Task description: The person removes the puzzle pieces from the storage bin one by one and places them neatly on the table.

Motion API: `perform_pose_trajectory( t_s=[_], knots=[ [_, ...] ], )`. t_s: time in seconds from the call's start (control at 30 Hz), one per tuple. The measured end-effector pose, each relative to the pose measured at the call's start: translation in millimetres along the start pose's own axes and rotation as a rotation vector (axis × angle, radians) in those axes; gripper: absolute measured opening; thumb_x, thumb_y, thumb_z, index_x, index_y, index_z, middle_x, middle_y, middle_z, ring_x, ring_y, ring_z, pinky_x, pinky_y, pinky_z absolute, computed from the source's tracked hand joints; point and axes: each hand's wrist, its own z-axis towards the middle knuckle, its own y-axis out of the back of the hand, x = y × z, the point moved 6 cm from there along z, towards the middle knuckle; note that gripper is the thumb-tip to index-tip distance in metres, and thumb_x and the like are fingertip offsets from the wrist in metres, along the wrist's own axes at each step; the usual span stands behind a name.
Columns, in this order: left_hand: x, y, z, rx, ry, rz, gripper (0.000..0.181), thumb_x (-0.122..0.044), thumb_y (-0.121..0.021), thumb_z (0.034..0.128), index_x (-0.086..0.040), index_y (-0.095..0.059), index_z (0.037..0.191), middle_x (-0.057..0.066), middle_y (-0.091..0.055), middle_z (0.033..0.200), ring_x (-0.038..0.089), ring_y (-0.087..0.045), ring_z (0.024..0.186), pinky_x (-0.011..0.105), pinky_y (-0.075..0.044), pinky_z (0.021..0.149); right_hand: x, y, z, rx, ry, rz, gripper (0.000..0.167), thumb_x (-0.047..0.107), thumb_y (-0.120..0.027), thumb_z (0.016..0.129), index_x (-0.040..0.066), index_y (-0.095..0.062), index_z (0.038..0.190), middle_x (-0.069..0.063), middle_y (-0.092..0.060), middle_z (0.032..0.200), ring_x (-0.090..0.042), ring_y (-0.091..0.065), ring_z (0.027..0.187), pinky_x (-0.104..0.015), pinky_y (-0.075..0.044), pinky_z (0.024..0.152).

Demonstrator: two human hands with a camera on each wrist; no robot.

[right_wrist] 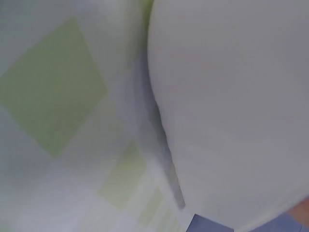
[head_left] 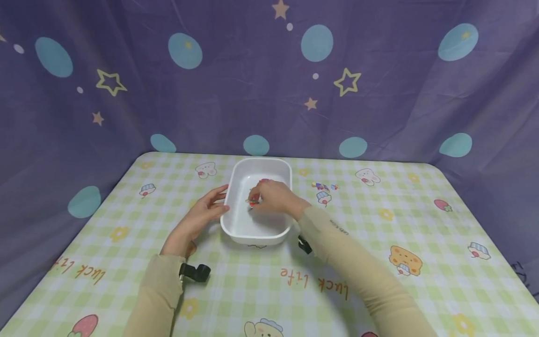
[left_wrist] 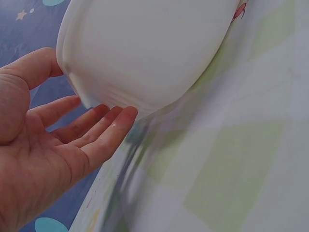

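A white rectangular plastic basin (head_left: 240,220) stands on the table in the head view. My left hand (head_left: 205,211) rests against its left side, thumb at the rim and fingers fairly straight along the outer wall, as the left wrist view also shows. Inside the basin, my right hand (head_left: 273,196) reaches down with bent fingers and pinches a small red, multicoloured piece (head_left: 252,202), whose kind is too small to tell. Another bit of red (head_left: 264,180) shows just behind that hand. The right wrist view holds mostly the basin's outer wall (right_wrist: 231,106), which hides the fingers.
Several small colourful pieces (head_left: 323,186) lie on the table to the right of the basin. A green-and-white checked cloth (head_left: 143,210) with printed cartoons covers the table. Behind it hangs a purple curtain (head_left: 252,93) with stars and blue ovals.
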Motion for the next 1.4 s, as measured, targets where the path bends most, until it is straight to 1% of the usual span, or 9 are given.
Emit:
perform_pose_trajectory(
  t_s=[0.13,0.3,0.43,0.57,0.67,0.8,1.03,1.13,1.4],
  knots=[
    [-0.6,0.3,0.4,-0.004,-0.002,-0.007,0.066,-0.012,-0.057,0.0874,-0.014,-0.024,0.144,0.018,-0.033,0.141,0.036,-0.042,0.123,0.034,-0.045,0.091,-4.0,5.2,-1.7,-0.032,0.012,-0.02,0.018,0.031,-0.065,0.077,0.028,-0.07,0.094,0.013,-0.061,0.085,-0.005,-0.053,0.076,-0.023,-0.043,0.066],
    [-0.8,-0.1,0.2,-0.009,-0.006,-0.01,0.066,-0.011,-0.057,0.0872,-0.013,-0.025,0.144,0.019,-0.034,0.141,0.036,-0.042,0.122,0.031,-0.046,0.09,-8.9,11.2,-6.4,-0.061,0.036,-0.011,0.02,0.029,-0.064,0.077,0.024,-0.07,0.096,0.01,-0.061,0.088,-0.006,-0.054,0.078,-0.024,-0.044,0.068],
    [-0.3,0.0,0.3,-0.017,-0.001,-0.002,0.065,-0.01,-0.057,0.0872,-0.014,-0.026,0.144,0.018,-0.034,0.141,0.036,-0.043,0.122,0.036,-0.043,0.093,-12.5,17.7,-11.3,-0.088,0.059,0.008,0.022,0.026,-0.063,0.078,0.019,-0.07,0.098,0.006,-0.063,0.092,-0.009,-0.056,0.08,-0.025,-0.045,0.068],
    [0.4,0.4,-0.1,-0.025,0.013,0.007,0.065,-0.011,-0.057,0.087,-0.016,-0.026,0.144,0.017,-0.034,0.141,0.035,-0.043,0.122,0.042,-0.039,0.097,-17.9,22.7,-15.8,-0.107,0.059,0.014,0.025,0.026,-0.063,0.079,0.018,-0.069,0.102,0.005,-0.062,0.093,-0.009,-0.056,0.082,-0.024,-0.046,0.066],
    [1.0,0.4,-0.3,-0.029,0.024,0.011,0.064,-0.011,-0.057,0.0871,-0.017,-0.027,0.144,0.015,-0.035,0.141,0.034,-0.044,0.122,0.041,-0.04,0.096,-23.5,25.8,-19.5,-0.115,0.043,0.032,0.027,0.026,-0.064,0.079,0.017,-0.069,0.105,0.005,-0.061,0.091,-0.011,-0.057,0.083,-0.025,-0.046,0.066],
    [0.7,-0.4,-0.1,-0.021,0.018,0.002,0.064,-0.011,-0.056,0.0877,-0.016,-0.026,0.144,0.016,-0.034,0.141,0.034,-0.043,0.123,0.039,-0.043,0.094,-32.2,30.6,-24.9,-0.122,0.01,0.053,0.027,0.025,-0.064,0.08,0.017,-0.069,0.105,0.005,-0.06,0.092,-0.014,-0.058,0.084,-0.026,-0.046,0.066],
    [0.8,0.5,1.0,-0.014,0.008,-0.005,0.064,-0.01,-0.056,0.0885,-0.015,-0.025,0.144,0.018,-0.033,0.142,0.036,-0.041,0.124,0.043,-0.041,0.096,-48.5,43.6,-35.2,-0.205,-0.004,0.031,0.022,0.023,-0.063,0.08,0.017,-0.069,0.101,0.002,-0.062,0.092,-0.016,-0.059,0.081,-0.027,-0.047,0.066],
    [0.8,0.6,1.5,-0.016,0.011,0.0,0.064,-0.01,-0.056,0.0886,-0.015,-0.025,0.144,0.018,-0.033,0.142,0.036,-0.041,0.124,0.043,-0.041,0.096,-56.9,47.3,-39.9,-0.225,-0.023,0.028,0.021,0.025,-0.063,0.082,0.017,-0.069,0.1,0.002,-0.063,0.092,-0.016,-0.059,0.08,-0.028,-0.047,0.067],
    [0.6,-0.1,0.2,-0.028,0.036,0.018,0.064,-0.013,-0.057,0.0879,-0.019,-0.026,0.144,0.014,-0.034,0.142,0.033,-0.042,0.124,0.044,-0.04,0.097,-80.5,52.2,-55.0,-0.256,-0.095,0.035,0.025,0.03,-0.065,0.083,0.017,-0.068,0.104,0.002,-0.062,0.093,-0.014,-0.057,0.081,-0.03,-0.046,0.067]
  ],
)
